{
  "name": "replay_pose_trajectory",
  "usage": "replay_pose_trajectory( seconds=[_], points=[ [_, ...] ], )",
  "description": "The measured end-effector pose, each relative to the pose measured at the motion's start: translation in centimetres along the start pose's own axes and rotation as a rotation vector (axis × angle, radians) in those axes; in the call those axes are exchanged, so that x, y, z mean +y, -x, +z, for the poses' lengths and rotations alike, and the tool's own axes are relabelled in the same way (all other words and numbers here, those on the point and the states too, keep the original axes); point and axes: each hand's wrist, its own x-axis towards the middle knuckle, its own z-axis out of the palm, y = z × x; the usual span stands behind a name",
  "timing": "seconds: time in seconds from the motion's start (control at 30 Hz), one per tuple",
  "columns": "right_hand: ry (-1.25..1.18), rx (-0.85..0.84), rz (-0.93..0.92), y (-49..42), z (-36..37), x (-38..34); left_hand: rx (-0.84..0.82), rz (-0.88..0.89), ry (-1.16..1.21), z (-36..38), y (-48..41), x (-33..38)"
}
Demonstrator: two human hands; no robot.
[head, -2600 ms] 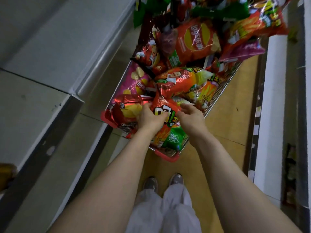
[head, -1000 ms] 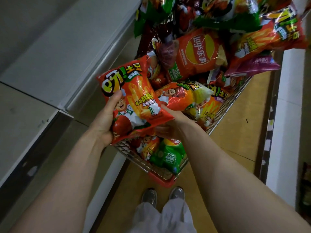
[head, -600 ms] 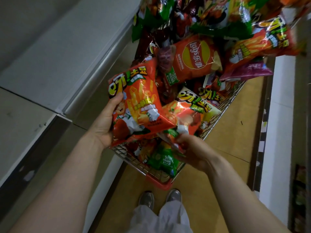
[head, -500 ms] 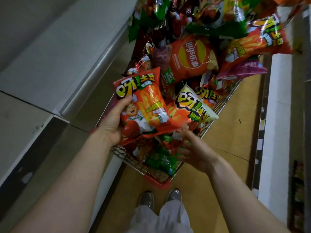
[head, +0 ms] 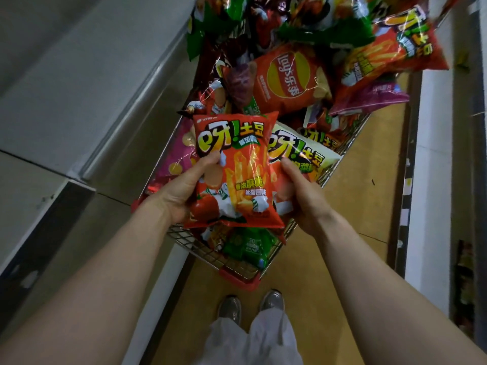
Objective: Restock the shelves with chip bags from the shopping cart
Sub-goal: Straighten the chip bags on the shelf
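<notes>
L hand [head: 181, 191] & R hand [head: 303, 196] both grip red bag [head: 234, 167] above cart [head: 237, 273]; pick looks done, next: swing it to shelf [head: 79, 88] at left.

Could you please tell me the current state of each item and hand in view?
red fries bag: raised over the cart, upright.
left hand: grips its left edge, thumb on front.
second fries bag: tucked behind the first, partly hidden.
right hand: grips the second bag's lower part.
Lay's bag: lying on the heap, logo upside down.
shopping cart: heaped with bags.
</notes>
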Motion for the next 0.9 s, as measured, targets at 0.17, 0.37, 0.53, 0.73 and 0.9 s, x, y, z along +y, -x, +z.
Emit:
replay_pose_trajectory(
  seconds=[0.17, 0.37, 0.53, 0.73, 0.9],
  points=[
    [-0.108, -0.078, -0.044, 0.4, 0.5, -0.7, -0.075, 0.012, 0.121, 0.6, -0.3, 0.2],
    [-0.020, -0.010, -0.076, 1.8, 0.1, -1.8, -0.073, 0.082, 0.147, 1.9, -0.5, 1.3],
    [0.092, 0.135, -0.304, 3.4, -1.1, -5.1, -0.098, 0.167, 0.097, 3.5, 0.2, 3.8],
    [0.099, 0.222, -0.431, 8.6, -1.8, -8.5, -0.126, 0.197, -0.083, 7.5, 2.5, 7.6],
    [0.054, 0.288, -0.529, 14.6, -2.0, -10.3, -0.287, 0.229, -0.162, 10.1, 4.9, 9.7]
  ],
)
